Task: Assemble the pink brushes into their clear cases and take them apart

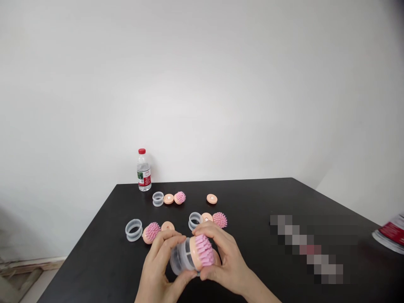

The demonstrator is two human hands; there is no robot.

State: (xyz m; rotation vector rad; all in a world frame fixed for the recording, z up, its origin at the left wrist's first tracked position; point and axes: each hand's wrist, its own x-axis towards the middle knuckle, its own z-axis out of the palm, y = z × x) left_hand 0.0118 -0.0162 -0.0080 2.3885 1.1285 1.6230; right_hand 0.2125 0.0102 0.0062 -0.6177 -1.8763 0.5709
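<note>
Low over the near part of the table, my left hand (164, 265) is closed around a clear plastic ring-shaped part (179, 259). My right hand (224, 261) grips a peach brush head (197, 252) with pink bristles, which face right. The brush head sits against the clear part, tilted; whether the two are joined I cannot tell. Just beyond my hands lie another pink-bristled brush head (151, 232), a peach disc (167, 226) and a clear ring (134, 230). Behind my right hand are a clear ring (195, 220), a peach disc (207, 217) and a bristled head (220, 219).
Farther back on the black table (252, 202) lie a clear ring (158, 199), a peach disc (168, 199), a bristled head (179, 198) and a lone disc (211, 199). A water bottle (144, 170) stands at the back left. A blurred-out strip (306, 248) covers something at right.
</note>
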